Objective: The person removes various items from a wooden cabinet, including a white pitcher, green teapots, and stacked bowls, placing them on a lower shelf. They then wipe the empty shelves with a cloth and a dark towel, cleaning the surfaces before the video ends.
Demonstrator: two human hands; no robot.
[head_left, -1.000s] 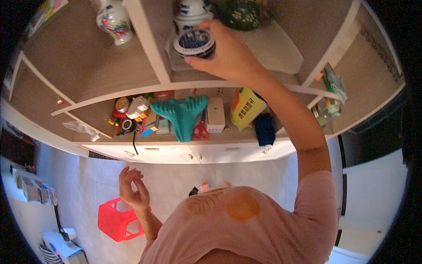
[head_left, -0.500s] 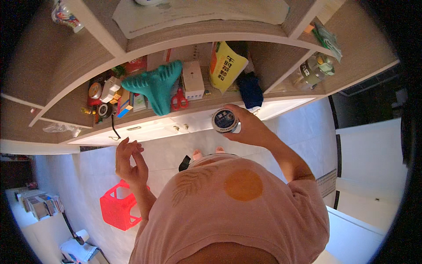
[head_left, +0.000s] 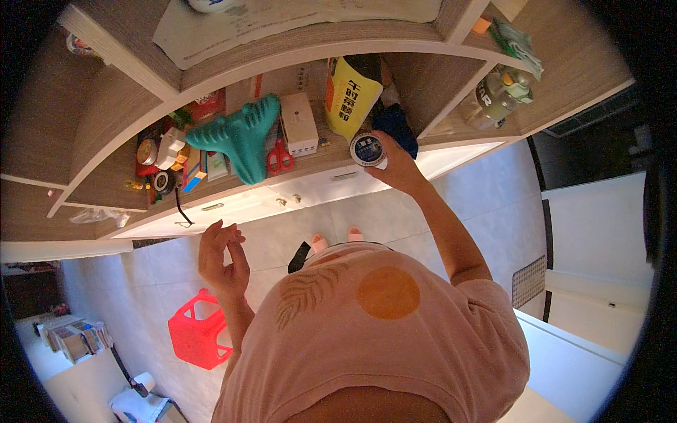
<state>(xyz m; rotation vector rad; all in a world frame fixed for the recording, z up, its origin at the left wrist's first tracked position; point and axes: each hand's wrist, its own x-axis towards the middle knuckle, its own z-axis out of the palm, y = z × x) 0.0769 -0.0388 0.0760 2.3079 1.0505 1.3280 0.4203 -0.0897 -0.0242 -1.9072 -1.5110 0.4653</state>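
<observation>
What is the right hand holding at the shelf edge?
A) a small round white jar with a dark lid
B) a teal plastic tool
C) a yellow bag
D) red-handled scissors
A: the right hand grips the small round white jar with a dark lid; the scissors lie untouched.

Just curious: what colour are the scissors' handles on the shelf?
Red, on the scissors; clearest in the head view.

Small round white jar with dark-labelled lid point(head_left: 368, 149): body hidden behind lid and right hand point(head_left: 398, 167); fingers under jar not visible. White ceramic vessel point(head_left: 209, 4) on upper shelf: cut off by top edge. Clear bottles point(head_left: 497, 95) in right compartment: blurred, contents indeterminable. Small items point(head_left: 163, 158) at left end of wooden shelf point(head_left: 317, 163): too small to identify. Dark blue cloth point(head_left: 395, 123): partly hidden behind yellow packet point(head_left: 350, 95). Person's lower body: hidden by pink shirt point(head_left: 381, 331).
</observation>
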